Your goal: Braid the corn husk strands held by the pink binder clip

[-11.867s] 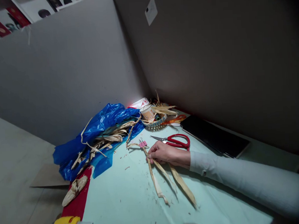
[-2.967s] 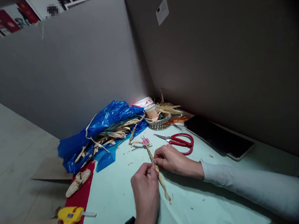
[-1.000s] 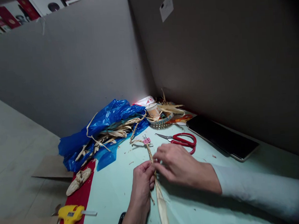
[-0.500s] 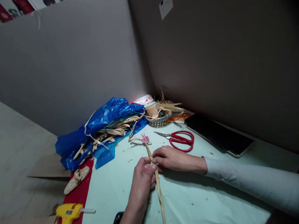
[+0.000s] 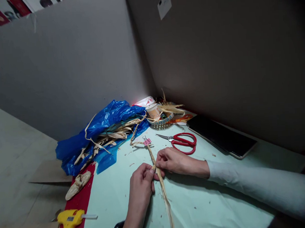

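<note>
A long tan strip of dried plant fibre (image 5: 164, 192) runs from a pink binder clip (image 5: 147, 141) down toward me, looking twisted or braided near the clip and looser below. My left hand (image 5: 142, 183) pinches the fibre from the left. From the right, my right hand (image 5: 172, 161) grips it between thumb and fingers, close to the left fingertips. Beyond the clip, a finished-looking braid (image 5: 135, 133) bends toward a blue plastic bag. Red-handled scissors (image 5: 184, 142) lie partly open just past my right hand.
The blue bag (image 5: 113, 113) holds dried husk strips. Behind are a small woven basket (image 5: 163, 123) with a cup and spool, and a dark tablet (image 5: 221, 135) at right. On the left lie a woven slipper (image 5: 78, 185) and a yellow glue gun (image 5: 70, 218). Grey panels stand behind.
My hands have shifted slightly at the fibre, the left moving a little left and down. The strip's lower end has swung right and looks more spread. The view has shifted slightly.
</note>
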{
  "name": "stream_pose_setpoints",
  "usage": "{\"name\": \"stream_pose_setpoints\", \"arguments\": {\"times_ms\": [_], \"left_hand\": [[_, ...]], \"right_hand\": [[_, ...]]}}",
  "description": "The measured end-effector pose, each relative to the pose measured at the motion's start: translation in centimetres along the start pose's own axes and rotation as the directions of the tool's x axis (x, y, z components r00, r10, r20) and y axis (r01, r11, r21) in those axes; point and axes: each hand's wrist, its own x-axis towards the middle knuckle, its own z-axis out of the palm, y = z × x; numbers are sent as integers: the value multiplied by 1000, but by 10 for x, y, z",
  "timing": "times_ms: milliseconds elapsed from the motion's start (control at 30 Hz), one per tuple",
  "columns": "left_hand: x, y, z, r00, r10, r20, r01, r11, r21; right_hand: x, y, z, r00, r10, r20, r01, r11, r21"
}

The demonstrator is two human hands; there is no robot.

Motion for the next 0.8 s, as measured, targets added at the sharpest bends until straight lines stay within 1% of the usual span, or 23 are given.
{"name": "stream_pose_setpoints", "arguments": {"times_ms": [67, 167, 267, 333, 400, 433, 500, 533, 567, 600, 667, 700, 767, 800], "left_hand": [[0, 1, 1, 1000, 0, 14, 1, 999, -46], [2, 2, 1, 997, -42, 66, 51, 989, -136], [2, 3, 0, 993, -78, 89, 92, 981, -168], [1, 6, 0, 992, -110, 54, 117, 983, -145], [-3, 8, 2, 994, -106, -23, 104, 992, -72], [-6, 9, 5, 995, -72, -70, 71, 997, -11], [-14, 9, 15, 985, 66, -162, -38, 985, 169], [-19, 8, 21, 967, 162, -196, -103, 954, 281], [-24, 5, 27, 939, 264, -221, -161, 903, 399], [-28, 2, 34, 908, 362, -211, -219, 839, 499], [-34, -7, 45, 832, 542, -119, -332, 658, 677], [-35, -11, 50, 796, 602, -61, -366, 559, 744], [-35, -17, 56, 736, 675, 46, -402, 383, 832], [-34, -20, 58, 717, 692, 82, -405, 318, 857]], "right_hand": [[0, 2, 0, 1000, -10, -1, 10, 1000, 3], [2, 7, 2, 1000, -20, 3, 20, 999, 27], [3, 7, 2, 1000, -16, 10, 15, 999, 41], [1, 3, 1, 1000, -11, 8, 11, 1000, 22], [-1, -2, 0, 1000, -12, -12, 12, 1000, -27], [-2, -5, -1, 999, -19, -25, 18, 998, -53], [-4, -10, -2, 998, -30, -60, 24, 995, -101], [-5, -11, -2, 996, -32, -79, 22, 992, -123], [-5, -12, -2, 995, -31, -94, 18, 990, -139], [-5, -12, -3, 994, -28, -104, 12, 989, -149], [-4, -11, -3, 994, -18, -109, 1, 989, -148], [-3, -10, -4, 995, -15, -102, 1, 991, -135], [-2, -7, -5, 997, -8, -82, 0, 995, -100], [-1, -6, -5, 998, -3, -70, -2, 997, -81]]}}
